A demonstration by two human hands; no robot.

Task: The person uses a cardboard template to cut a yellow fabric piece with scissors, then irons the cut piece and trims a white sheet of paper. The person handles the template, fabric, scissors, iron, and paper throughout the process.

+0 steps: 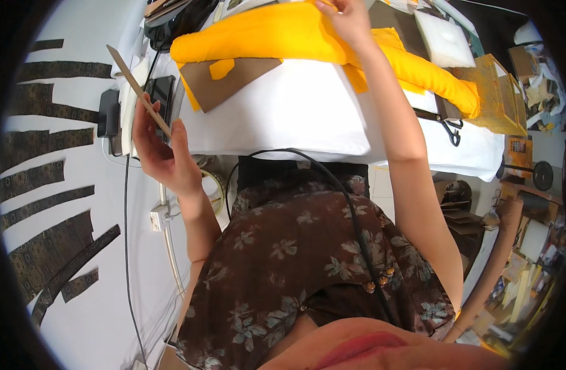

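Observation:
My left hand (162, 154) is raised at the left of the table, its fingers and thumb closed on a thin, flat brown board (130, 75) seen almost edge-on. At the far edge of the picture, my right hand (349, 21) pinches the top of a large yellow cloth (258, 36), which lies rolled or folded across the table. Part of that hand is cut off by the frame. A brown sheet (243, 81) sticks out from under the cloth's near side, with a small yellow scrap (221, 68) on it.
White cloth covers the table (276, 117). Black-handled scissors (453, 131) lie at its right, beside a yellow-brown open box (494, 92) and a white foam block (444, 38). A phone-like black object (164, 92) lies left. A black cable (332, 176) crosses my front.

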